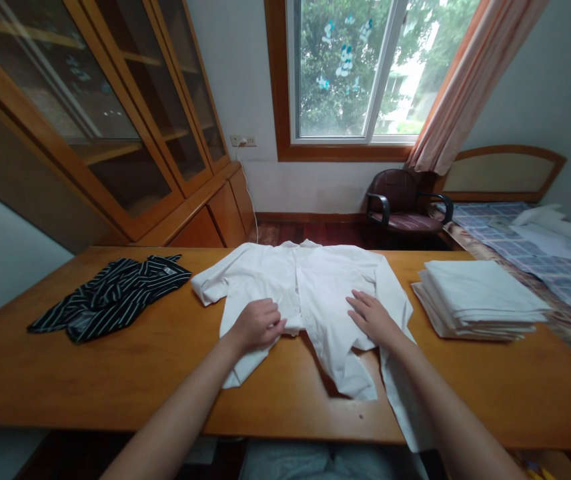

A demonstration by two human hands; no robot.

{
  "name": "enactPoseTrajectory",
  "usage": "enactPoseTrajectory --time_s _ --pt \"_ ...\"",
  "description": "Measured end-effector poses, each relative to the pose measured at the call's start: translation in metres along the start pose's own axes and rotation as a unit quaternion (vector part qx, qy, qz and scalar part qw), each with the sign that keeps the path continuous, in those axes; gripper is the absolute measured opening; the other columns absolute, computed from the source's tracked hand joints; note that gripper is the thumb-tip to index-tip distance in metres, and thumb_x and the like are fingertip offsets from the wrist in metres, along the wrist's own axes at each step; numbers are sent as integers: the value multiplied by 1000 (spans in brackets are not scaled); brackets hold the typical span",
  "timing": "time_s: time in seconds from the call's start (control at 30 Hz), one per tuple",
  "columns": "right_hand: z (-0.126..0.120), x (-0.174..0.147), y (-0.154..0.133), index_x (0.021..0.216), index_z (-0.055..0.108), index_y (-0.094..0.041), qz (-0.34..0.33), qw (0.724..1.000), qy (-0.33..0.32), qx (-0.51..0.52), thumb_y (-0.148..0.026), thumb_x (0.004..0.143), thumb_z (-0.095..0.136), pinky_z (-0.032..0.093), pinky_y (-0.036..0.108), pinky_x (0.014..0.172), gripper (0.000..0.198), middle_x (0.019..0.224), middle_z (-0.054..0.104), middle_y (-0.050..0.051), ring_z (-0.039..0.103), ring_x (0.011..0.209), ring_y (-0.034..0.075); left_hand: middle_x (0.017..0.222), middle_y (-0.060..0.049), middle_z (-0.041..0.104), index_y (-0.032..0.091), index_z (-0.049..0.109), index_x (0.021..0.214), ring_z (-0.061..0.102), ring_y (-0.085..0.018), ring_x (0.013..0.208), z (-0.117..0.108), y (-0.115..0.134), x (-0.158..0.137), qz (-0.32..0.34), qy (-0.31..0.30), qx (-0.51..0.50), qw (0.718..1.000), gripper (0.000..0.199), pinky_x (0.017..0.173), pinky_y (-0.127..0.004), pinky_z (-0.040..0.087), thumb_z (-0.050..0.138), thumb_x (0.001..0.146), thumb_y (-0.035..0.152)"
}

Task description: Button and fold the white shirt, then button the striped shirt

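A white long-sleeved shirt [333, 280] lies spread on the wooden table, collar at the far side. Its lower edge is rumpled, and one sleeve hangs over the near edge on the right. With its fingers curled in, my left hand [260, 323] grips the shirt near the hem, left of the button line; the fingertips are partly hidden. My right hand [370, 317] rests flat on the shirt's right side, fingers stretched out.
A black striped garment [120, 290] lies crumpled at the table's left. Folded white cloths [480, 293] form a stack on the right. Beyond the table [155, 373] are a glass-door cabinet [155, 127], an armchair [403, 200] and a bed [530, 240].
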State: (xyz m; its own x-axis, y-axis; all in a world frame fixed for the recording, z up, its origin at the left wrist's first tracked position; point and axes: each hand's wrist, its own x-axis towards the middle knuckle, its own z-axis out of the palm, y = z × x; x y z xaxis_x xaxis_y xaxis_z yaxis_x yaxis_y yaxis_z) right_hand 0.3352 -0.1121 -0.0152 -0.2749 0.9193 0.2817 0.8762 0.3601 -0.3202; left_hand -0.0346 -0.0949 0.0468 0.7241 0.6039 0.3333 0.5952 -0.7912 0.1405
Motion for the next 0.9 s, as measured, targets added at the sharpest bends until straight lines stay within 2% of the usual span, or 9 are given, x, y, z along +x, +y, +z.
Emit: enactPoseTrajectory --time_s 0.07,0.13,0.27,0.33,0.4,0.43,0.53,0.67,0.9 --pt "2 -1 0 128 65 -18 1 1000 2 -2 -34 96 52 41 50 110 38 142 55 15 50 133 32 70 -6 59 23 58 69 55 -19 67 -2 27 -8 67 -47 14 997 34 61 -34 45 44 98 33" --pt "3 -1 0 128 66 -18 2 1000 5 0 -34 96 52 41 50 109 38 142 56 15 50 132 32 70 -5 60 22 59 72 55 -18 63 1 50 -17 99 -59 29 993 31 56 -32 43 43 98 30" --pt "4 -1 2 127 66 -18 0 1000 9 -7 -35 96 51 42 50 109 39 142 56 15 51 131 32 65 -3 56 21 56 70 52 -15 57 8 76 -32 149 -74 17 986 30 53 -30 42 44 97 27" --pt "5 -1 3 128 66 -19 -4 1000 9 -16 -36 97 49 42 50 108 39 142 56 15 51 131 32 70 -3 57 20 58 74 55 -16 62 9 79 -33 113 -85 23 990 24 57 -30 46 46 95 23" --pt "6 -1 4 128 66 -19 -9 1000 9 -25 -36 97 49 43 50 108 39 142 56 15 51 131 32 85 -6 63 18 63 88 60 -19 79 9 77 -30 55 -80 35 995 15 71 -32 51 48 92 19" --pt "7 -2 5 128 65 -19 -11 999 9 -30 -36 97 48 43 50 108 39 142 56 15 51 131 32 96 -9 65 17 64 99 60 -22 91 9 74 -28 29 -71 40 996 17 80 -35 52 50 90 16" --pt "8 -3 6 129 65 -19 -19 999 13 -39 -36 97 49 43 50 108 40 143 55 14 51 131 32 125 -12 60 15 57 127 52 -27 118 9 67 -21 -35 -42 60 997 42 100 -41 45 53 85 11" --pt "8 -4 5 130 63 -21 -24 999 16 -45 -36 97 49 44 51 107 39 143 55 14 51 132 33 135 -11 56 19 54 136 47 -30 122 16 60 -16 -84 -26 122 989 51 102 -45 42 55 85 11" --pt "1 -4 1 132 62 -20 -24 998 0 -60 -35 97 52 43 49 109 40 144 54 14 50 132 32 130 -13 57 25 64 125 48 -33 114 29 44 -9 -132 24 233 963 38 94 -48 42 55 90 12"
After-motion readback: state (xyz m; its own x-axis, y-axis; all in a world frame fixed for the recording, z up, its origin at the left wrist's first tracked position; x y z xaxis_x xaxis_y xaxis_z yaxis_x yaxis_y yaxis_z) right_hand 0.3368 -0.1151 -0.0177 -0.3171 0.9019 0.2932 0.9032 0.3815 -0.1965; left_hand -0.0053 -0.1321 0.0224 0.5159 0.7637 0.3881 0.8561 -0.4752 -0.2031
